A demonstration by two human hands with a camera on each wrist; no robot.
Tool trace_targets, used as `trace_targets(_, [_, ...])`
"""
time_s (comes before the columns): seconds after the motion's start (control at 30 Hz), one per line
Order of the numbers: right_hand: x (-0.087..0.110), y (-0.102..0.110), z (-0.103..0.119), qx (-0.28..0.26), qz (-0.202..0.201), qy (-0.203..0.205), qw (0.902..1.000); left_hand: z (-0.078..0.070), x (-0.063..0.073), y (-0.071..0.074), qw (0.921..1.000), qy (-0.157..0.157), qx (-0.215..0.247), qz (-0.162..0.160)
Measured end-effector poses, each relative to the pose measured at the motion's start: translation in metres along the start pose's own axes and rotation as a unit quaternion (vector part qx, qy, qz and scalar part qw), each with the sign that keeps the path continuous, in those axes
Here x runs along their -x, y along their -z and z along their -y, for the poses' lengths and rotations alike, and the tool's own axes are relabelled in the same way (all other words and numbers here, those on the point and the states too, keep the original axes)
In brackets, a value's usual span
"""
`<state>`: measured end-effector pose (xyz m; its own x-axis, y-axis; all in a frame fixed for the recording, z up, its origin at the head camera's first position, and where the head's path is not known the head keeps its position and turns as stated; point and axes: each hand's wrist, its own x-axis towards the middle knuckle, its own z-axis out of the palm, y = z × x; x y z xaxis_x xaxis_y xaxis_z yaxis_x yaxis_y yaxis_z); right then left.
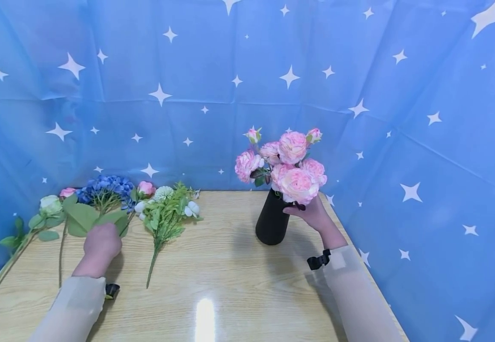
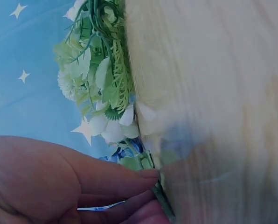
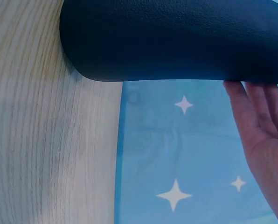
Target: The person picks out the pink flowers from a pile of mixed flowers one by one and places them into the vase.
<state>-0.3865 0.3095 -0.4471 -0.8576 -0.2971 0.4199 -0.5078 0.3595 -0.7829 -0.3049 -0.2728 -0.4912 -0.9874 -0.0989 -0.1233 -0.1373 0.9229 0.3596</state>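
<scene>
My left hand pinches a green stem between thumb and fingers, low over the table. In the head view that stem leads up under broad leaves to a blue hydrangea. On the right stands a black vase, slightly tilted, holding several pink peonies. My right hand grips the vase near its neck, the thumb in front. Fingertips touch the vase's side in the right wrist view; the blossoms partly cover this hand in the head view.
A white-flowered greenery spray lies right of the left hand. Left of it lie a long-stemmed white rose and a pink rose; another pink rose lies beside the hydrangea. A blue star-patterned curtain borders the wooden table.
</scene>
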Motion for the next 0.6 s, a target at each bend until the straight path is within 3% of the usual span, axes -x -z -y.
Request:
trace_targets(0.37, [0.0020, 0.0015, -0.0009, -0.003, -0.003, -0.020, 0.9998, -0.0008, 0.0017, -0.0018, 0.9999, -0.003, 0.011, 0.007])
trace_targets(0.6, [0.0071, -0.0014, 0.0024, -0.040, -0.007, -0.028, 0.9988, -0.0003, 0.0055, -0.0004, 0.9992, -0.018, 0.034, -0.012])
